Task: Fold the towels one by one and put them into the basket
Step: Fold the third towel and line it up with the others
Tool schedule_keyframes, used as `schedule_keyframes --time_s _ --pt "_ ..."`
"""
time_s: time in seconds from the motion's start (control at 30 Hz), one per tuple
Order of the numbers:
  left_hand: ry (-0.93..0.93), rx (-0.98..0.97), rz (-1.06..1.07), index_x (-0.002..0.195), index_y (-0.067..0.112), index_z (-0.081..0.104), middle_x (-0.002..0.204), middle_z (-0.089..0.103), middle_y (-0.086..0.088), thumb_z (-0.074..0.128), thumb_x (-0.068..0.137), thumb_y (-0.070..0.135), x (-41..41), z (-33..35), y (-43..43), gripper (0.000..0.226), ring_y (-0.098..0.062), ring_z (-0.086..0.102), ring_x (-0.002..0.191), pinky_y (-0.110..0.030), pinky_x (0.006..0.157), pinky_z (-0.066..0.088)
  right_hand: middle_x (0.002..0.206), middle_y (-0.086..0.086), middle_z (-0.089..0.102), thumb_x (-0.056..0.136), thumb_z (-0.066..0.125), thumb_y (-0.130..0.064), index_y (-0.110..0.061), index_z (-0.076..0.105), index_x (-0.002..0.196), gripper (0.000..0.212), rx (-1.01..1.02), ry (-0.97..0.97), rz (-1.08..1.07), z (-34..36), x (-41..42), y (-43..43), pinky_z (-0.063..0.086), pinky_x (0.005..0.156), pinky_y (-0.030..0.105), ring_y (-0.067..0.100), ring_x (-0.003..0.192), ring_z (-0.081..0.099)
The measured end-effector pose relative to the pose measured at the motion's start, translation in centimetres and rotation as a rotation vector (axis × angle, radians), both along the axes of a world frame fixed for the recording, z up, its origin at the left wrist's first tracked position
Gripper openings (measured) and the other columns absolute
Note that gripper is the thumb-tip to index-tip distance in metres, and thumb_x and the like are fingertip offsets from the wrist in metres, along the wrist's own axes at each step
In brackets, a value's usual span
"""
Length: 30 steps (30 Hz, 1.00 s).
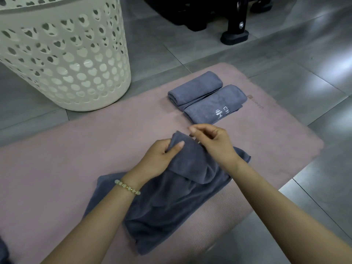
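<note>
1. Holding the top fold of the loose towel (171,197) is the left hand (160,157), with its fingers curled round the cloth. If it lets go too soon, the fold could flop open.
2. The right hand (211,143) hovers just beside the left one, with its fingers bent. I cannot tell if it pinches any cloth. If it holds nothing, one side could sag and the fold could go crooked.
3. The loose towel lies on the pink mat (57,168), to the near right of the basket (62,60). It is bunched and wrinkly, so it might end up a lumpy bundle.
4. Right of the basket, the plain folded towel (194,88) and the lettered folded towel (215,105) lie touching. A big swing of cloth might knock them open.
5. The basket is tall, so a towel dropped in may come undone.
</note>
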<state>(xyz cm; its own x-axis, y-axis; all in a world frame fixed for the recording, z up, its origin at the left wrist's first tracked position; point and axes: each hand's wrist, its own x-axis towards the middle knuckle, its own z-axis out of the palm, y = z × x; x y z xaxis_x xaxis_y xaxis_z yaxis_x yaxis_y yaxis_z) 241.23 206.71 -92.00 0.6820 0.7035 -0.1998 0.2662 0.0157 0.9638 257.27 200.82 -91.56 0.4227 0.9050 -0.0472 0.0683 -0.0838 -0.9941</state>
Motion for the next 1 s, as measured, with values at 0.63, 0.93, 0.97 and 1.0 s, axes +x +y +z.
schedule_keyframes --time_s 0.63,0.93,0.97,1.0 --pt "0.184 0.349 0.280 0.051 0.017 0.026 0.049 0.027 0.001 0.056 0.094 0.028 7.6 -6.0 2.2 0.053 -0.007 0.025 0.044 -0.019 0.043 0.023 0.129 0.015 0.046 0.087 0.064 -0.038 -0.024 0.049 0.134 0.052 -0.829 -0.387 -0.154 -11.4 13.3 -6.4 0.037 0.108 0.041 0.035 0.122 0.044" --pt "0.140 0.282 0.359 0.051 0.016 0.028 0.051 0.029 0.000 0.056 0.094 0.025 7.7 -6.4 2.4 0.052 -0.006 0.028 0.044 -0.015 0.042 0.024 0.105 0.009 0.053 0.085 0.065 -0.033 -0.019 0.057 0.091 0.017 -0.829 -0.374 -0.112 -11.0 14.3 -5.8 0.047 0.089 0.036 0.025 0.099 0.051" --pt "0.136 0.274 0.367 0.051 0.016 0.028 0.052 0.030 0.000 0.056 0.094 0.025 7.7 -6.4 2.4 0.052 -0.006 0.028 0.047 -0.015 0.042 0.024 0.093 0.005 0.054 0.084 0.068 -0.025 -0.020 0.050 0.081 0.018 -0.754 -0.282 -0.129 -10.9 14.2 -6.1 0.048 0.079 0.030 0.019 0.085 0.051" --pt "0.135 0.268 0.374 0.051 0.016 0.029 0.052 0.030 0.000 0.057 0.093 0.025 7.6 -6.4 2.5 0.052 -0.008 0.028 0.049 -0.015 0.042 0.024 0.083 0.002 0.052 0.084 0.069 -0.016 -0.020 0.044 0.075 0.026 -0.689 -0.199 -0.129 -10.8 14.1 -6.5 0.045 0.068 0.024 0.014 0.074 0.048"
